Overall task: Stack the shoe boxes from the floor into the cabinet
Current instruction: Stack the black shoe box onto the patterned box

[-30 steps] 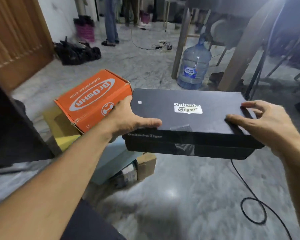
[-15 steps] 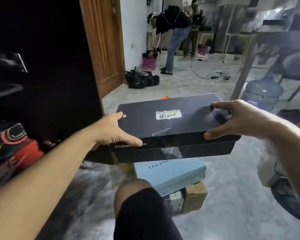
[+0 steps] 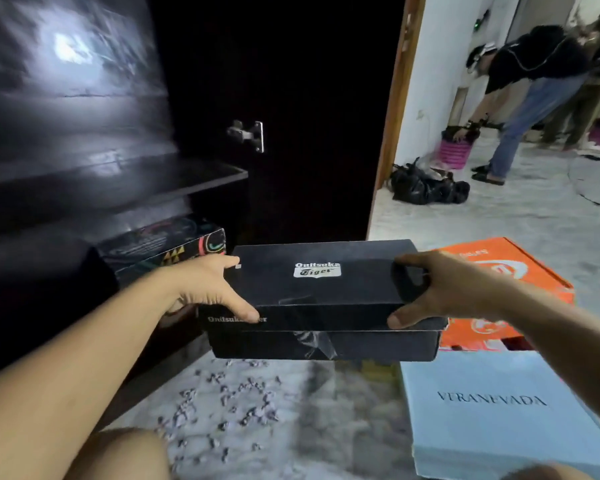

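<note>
**Carrying the Onitsuka Tiger box toward the cabinet**

Gripping the black Onitsuka Tiger shoe box [image 3: 321, 299] at its two short ends, left hand [image 3: 201, 285] and right hand [image 3: 444, 289] clamping inward, thumbs pressing the front lip, fingers [image 3: 407, 263] curling over the lid. Holding it level and off the floor, just in front of the dark cabinet [image 3: 84, 188], probably to keep the taped lid from slipping. Aiming, likely, at the lower compartment, beside the patterned box [image 3: 174, 245] already sitting under the glossy shelf [image 3: 118, 183]. Showing matte cardboard, sharp rectangular edges, clear tape crinkling across the front. Waiting on the speckled floor: an orange box [image 3: 499, 271] and a pale blue Veranevada box [image 3: 492, 403].
</note>
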